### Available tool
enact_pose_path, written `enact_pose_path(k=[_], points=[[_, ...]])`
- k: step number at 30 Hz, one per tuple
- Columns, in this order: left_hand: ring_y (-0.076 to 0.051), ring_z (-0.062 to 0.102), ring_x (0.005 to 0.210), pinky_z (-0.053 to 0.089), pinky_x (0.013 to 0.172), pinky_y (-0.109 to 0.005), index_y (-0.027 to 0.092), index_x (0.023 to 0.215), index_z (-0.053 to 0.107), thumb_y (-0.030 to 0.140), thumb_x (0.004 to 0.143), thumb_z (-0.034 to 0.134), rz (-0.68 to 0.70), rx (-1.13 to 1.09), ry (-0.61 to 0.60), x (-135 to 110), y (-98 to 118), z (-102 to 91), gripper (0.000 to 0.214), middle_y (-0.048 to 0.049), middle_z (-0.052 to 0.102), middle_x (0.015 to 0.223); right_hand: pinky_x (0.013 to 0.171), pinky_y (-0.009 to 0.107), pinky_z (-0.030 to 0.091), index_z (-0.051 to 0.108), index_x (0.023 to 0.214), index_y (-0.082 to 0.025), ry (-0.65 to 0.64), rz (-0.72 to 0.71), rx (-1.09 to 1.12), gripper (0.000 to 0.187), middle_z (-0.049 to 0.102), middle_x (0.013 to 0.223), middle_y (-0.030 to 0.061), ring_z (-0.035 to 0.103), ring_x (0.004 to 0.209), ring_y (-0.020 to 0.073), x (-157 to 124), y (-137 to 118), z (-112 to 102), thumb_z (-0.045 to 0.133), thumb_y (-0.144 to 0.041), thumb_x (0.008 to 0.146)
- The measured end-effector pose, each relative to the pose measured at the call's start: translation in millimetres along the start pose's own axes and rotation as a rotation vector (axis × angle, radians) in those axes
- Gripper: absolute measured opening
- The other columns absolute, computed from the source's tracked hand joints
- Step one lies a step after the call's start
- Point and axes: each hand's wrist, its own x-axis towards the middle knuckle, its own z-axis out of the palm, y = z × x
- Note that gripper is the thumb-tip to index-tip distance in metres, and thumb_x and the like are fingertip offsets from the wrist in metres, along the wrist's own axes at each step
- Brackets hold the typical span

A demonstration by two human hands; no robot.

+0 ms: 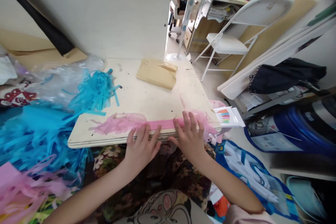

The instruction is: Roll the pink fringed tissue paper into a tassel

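A pink tissue-paper tassel (165, 124) lies along the front edge of the pale wooden board (126, 94). Its fringed ends (115, 123) spread out to the left and right, and the middle is a flat, narrow band. My left hand (143, 143) rests on the band with its fingers stretched out and apart. To its right, my right hand (191, 136) presses on the tassel the same way, fingers spread. Both thumbs lie near the board's front edge. Neither hand is wrapped round anything.
Blue fringed tissue paper (39, 133) is heaped at the left, with a blue tassel (96, 89) on the board. Behind lies a brown paper envelope (157, 73). A printed white packet (229, 116) juts past the right edge. A blue bag (249, 171) and white folding chair (228, 43) stand right.
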Motion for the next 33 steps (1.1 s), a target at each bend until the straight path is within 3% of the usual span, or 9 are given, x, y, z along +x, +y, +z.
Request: enact_pose_path(k=[7,13,17,23,29,33], points=[[-0.025,0.049,0.086,0.023,0.083,-0.043,0.024,0.115,0.045,0.053,0.071,0.039,-0.035,0.068,0.0,10.6,8.4,1.9,0.053,-0.0119,0.058,0.088,0.09,0.052,0.015,0.047,0.11,-0.013,0.027,0.017,0.075,0.062,0.034,0.125,0.0204,0.017,0.119,0.0346,1.8,-1.8,3.3,0.053,-0.053,0.063],[-0.03,0.046,0.09,0.02,0.085,-0.049,0.017,0.115,0.045,0.067,0.057,0.041,-0.129,-0.078,-0.097,17.5,17.8,6.2,0.077,-0.0149,0.055,0.087,0.092,0.052,0.013,0.05,0.107,-0.009,0.053,0.034,0.033,0.052,0.036,0.125,0.0184,0.019,0.119,0.0346,5.4,-11.3,4.5,0.048,-0.046,0.07],[-0.03,0.045,0.092,0.019,0.086,-0.051,0.019,0.117,0.042,0.067,0.055,0.044,-0.179,-0.118,-0.093,16.0,23.4,7.9,0.078,-0.0155,0.054,0.094,0.092,0.055,0.011,0.042,0.115,-0.008,0.056,0.008,0.045,0.055,0.031,0.128,0.0181,0.012,0.121,0.0342,5.3,-12.6,5.6,0.047,-0.042,0.071],[-0.031,0.045,0.093,0.023,0.084,-0.05,0.016,0.116,0.043,0.067,0.054,0.044,-0.152,-0.076,-0.1,12.3,19.6,6.2,0.081,-0.0179,0.054,0.096,0.092,0.058,0.008,0.039,0.118,-0.013,0.03,-0.168,0.092,0.051,0.03,0.13,0.0122,0.011,0.122,0.0314,9.3,-9.1,8.6,0.044,-0.039,0.075],[-0.031,0.047,0.088,0.025,0.081,-0.051,0.007,0.111,0.047,0.061,0.065,0.04,-0.173,-0.067,-0.117,8.0,3.1,-2.2,0.071,-0.0188,0.056,0.089,0.091,0.061,0.002,0.042,0.114,-0.012,-0.028,-0.107,0.093,0.064,0.027,0.131,0.0138,0.008,0.122,0.0323,7.8,-1.4,8.5,0.046,-0.055,0.067],[-0.03,0.048,0.089,0.024,0.083,-0.05,0.004,0.109,0.048,0.057,0.068,0.04,-0.18,-0.069,-0.115,9.2,3.8,-4.2,0.068,-0.0196,0.057,0.094,0.091,0.06,0.001,0.042,0.114,-0.01,-0.029,-0.066,0.066,0.067,0.028,0.13,0.015,0.007,0.122,0.0315,4.0,-1.1,7.7,0.044,-0.057,0.067]])
